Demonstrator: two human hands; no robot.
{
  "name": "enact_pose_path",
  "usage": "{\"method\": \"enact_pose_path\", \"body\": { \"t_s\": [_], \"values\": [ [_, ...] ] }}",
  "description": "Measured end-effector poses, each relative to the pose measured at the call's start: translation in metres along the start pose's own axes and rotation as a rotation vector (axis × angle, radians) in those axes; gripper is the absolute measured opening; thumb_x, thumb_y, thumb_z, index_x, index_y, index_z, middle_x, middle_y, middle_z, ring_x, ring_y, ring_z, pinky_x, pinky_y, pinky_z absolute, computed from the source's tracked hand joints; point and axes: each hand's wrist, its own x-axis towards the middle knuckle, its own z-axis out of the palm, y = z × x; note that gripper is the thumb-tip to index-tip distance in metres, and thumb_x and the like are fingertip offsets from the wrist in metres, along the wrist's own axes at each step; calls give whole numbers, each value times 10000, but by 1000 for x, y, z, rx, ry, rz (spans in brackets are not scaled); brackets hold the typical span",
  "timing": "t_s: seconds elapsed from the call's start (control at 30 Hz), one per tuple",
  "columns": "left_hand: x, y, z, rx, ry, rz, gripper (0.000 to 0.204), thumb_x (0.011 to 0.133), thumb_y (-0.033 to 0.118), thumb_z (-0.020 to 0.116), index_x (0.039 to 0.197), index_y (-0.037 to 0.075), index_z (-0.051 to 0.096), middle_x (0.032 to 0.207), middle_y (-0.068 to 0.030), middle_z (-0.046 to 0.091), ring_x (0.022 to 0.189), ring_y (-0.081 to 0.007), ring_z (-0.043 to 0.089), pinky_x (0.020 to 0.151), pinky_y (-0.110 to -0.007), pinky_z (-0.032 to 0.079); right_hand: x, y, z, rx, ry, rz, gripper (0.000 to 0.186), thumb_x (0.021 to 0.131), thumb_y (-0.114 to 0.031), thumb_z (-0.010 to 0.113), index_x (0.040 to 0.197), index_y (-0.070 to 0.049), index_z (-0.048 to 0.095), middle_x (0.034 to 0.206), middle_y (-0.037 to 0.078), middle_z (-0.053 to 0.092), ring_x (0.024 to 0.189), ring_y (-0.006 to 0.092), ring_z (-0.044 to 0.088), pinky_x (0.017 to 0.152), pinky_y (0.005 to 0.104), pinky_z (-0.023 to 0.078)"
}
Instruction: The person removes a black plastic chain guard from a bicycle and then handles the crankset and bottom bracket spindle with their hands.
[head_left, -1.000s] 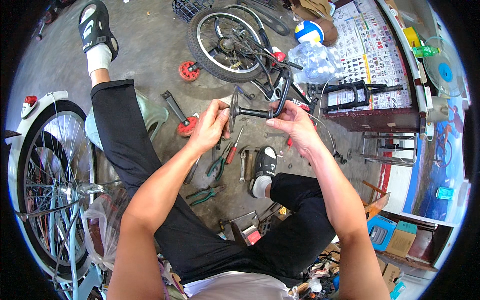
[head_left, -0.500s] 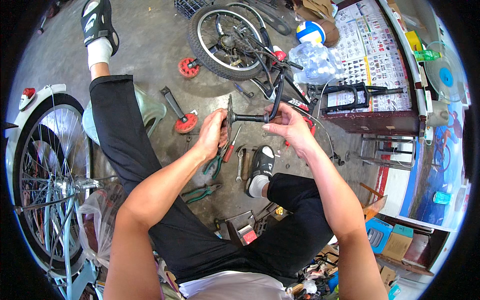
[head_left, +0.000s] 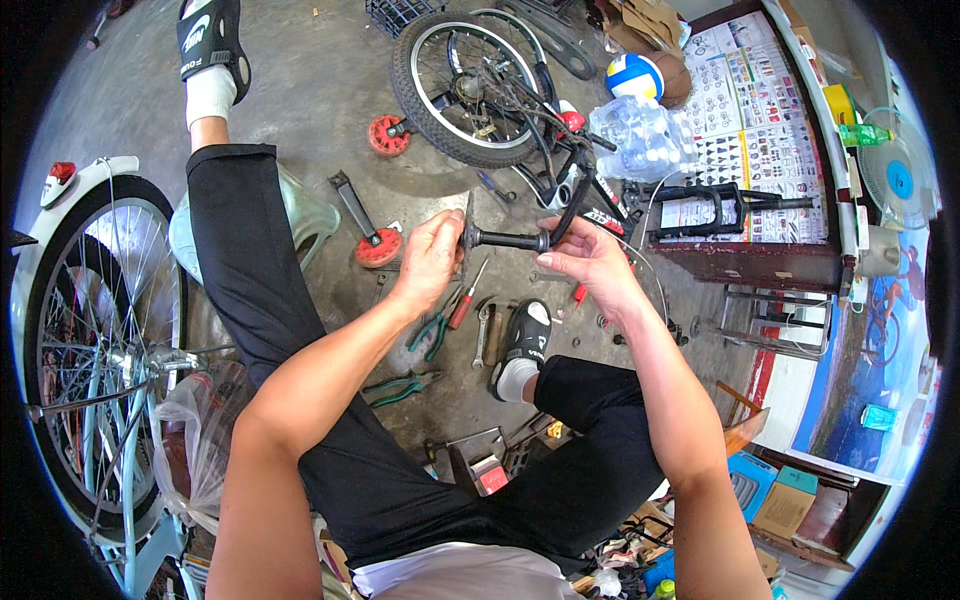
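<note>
I hold a black crank assembly (head_left: 509, 241), a horizontal spindle with an edge-on sprocket at its left and a bent arm at its right. My left hand (head_left: 433, 257) is closed on the sprocket (head_left: 469, 215). My right hand (head_left: 585, 262) grips the assembly's right end, thumb beneath the bend. Below them on the floor lie a red-handled screwdriver (head_left: 462, 307), pliers (head_left: 430, 335), a wrench (head_left: 481, 333) and a second pair of pliers (head_left: 398, 390). A small red wheel (head_left: 378, 247) on a bracket lies left of my left hand.
A partly dismantled bicycle (head_left: 465, 85) lies ahead. A white-fendered bicycle (head_left: 130, 360) stands at left. A wooden bench (head_left: 745, 260) at right carries a fork (head_left: 700, 208); bottled water (head_left: 635, 140), balls (head_left: 635, 78) and a fan (head_left: 895, 175) are nearby. My outstretched leg (head_left: 240, 260) borders the tools.
The sprocket and bent arm have turned slightly, with both hands still holding the assembly. The whole view has shifted a little, moving the background slightly rightward in the picture.
</note>
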Motion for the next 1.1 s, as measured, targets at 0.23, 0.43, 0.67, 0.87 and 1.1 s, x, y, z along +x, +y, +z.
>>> {"method": "enact_pose_path", "body": {
  "t_s": [0.23,0.43,0.67,0.87,1.1],
  "values": [
    [3,1,-2,-17,8,-32,279,1049,310,503,907,95,610,668,47,482,546,-50,444,487,-234,346,3,1,4,12,-1,-59,508,836,60,750,1302,-37,575,1266,79,660,1146,150,630,1000,312,513],
    [5,-5,-3,10,3,84,282,1051,310,498,909,91,606,661,48,474,542,-48,436,486,-232,344,2,-1,6,36,-4,-44,502,833,94,735,1279,-44,550,1304,86,632,1192,165,614,1026,315,506],
    [1,6,0,13,8,5,290,1055,318,501,899,93,598,658,55,461,538,-46,420,481,-232,332,3,6,7,68,26,-51,528,815,71,773,1279,-49,551,1184,47,656,1082,147,641,973,305,511],
    [4,1,-1,31,6,71,282,1064,314,452,882,141,581,638,111,432,496,-12,365,437,-219,270,3,0,7,50,11,-41,517,825,43,782,1289,-45,572,1143,38,661,1060,133,640,950,299,513],
    [3,9,-2,26,11,56,296,1057,311,498,848,110,559,651,63,446,531,-39,407,471,-234,311,3,0,7,37,25,-37,490,853,-16,787,1298,-29,582,1102,28,678,1034,114,645,934,286,511]
  ]
}}
